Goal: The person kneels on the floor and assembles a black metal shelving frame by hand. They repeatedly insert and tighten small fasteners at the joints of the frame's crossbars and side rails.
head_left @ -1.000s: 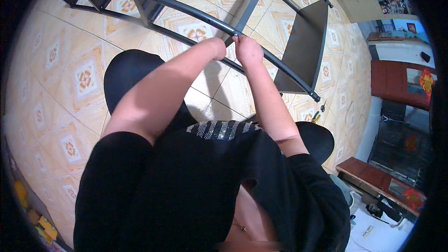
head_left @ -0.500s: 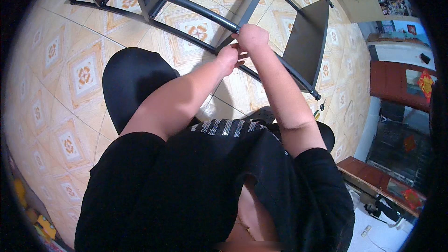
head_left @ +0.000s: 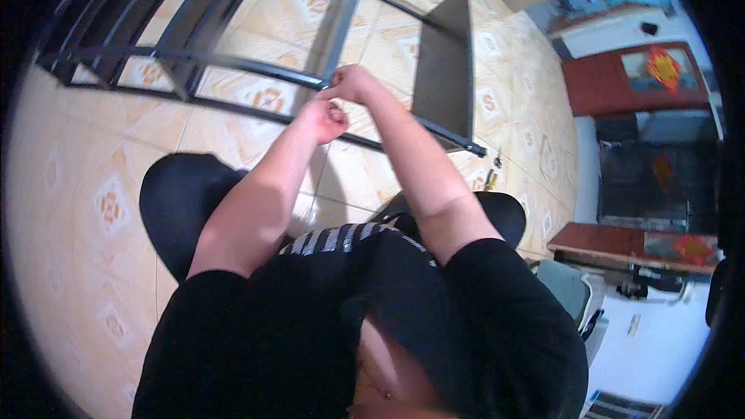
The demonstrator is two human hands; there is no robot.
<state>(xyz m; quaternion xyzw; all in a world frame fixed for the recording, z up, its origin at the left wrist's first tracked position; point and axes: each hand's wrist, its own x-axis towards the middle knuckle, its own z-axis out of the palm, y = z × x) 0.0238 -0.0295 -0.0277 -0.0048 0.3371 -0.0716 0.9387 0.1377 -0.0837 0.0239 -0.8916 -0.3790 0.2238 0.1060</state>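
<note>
A dark metal rack frame (head_left: 233,66) lies flat on the patterned tile floor in front of me. My right hand (head_left: 353,84) is at the point where a long front bar meets a cross bar (head_left: 345,12), fingertips pinched on the metal there. Just below it and slightly nearer to me is my left hand (head_left: 330,120), curled into a fist that touches the right hand. Whether it holds something small stays hidden. A flat dark panel (head_left: 444,77) is fixed at the frame's right end.
My knees in dark trousers (head_left: 174,202) sit just below the frame. A small yellow-handled tool (head_left: 490,179) and tiny dark parts lie on the tiles near the frame's right corner. A red-brown cabinet (head_left: 621,81) and a low wooden table (head_left: 613,242) stand at the right.
My left hand has drawn back a little from the bar and curled shut under the right hand. The right hand stays at the bar joint. My head has moved, so the frame sits differently in the picture.
</note>
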